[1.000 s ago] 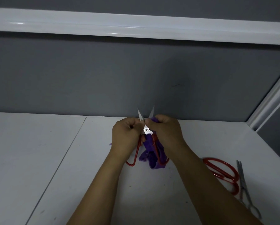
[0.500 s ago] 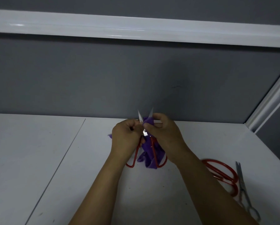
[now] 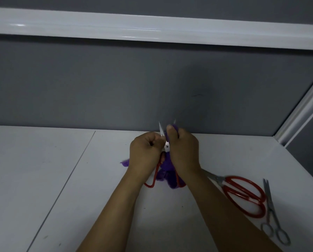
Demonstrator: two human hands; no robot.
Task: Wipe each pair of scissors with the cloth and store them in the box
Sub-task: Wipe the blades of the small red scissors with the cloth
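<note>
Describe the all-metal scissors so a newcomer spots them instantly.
On the white table, look at its right side. Two pairs lie there; the metal scissors are outermost, slim and all grey, unlike the red-handled scissors beside them.

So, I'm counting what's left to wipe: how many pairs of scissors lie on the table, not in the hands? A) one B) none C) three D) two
D: a red-handled pair and a slim all-metal pair lie side by side on the table, at the right.
</note>
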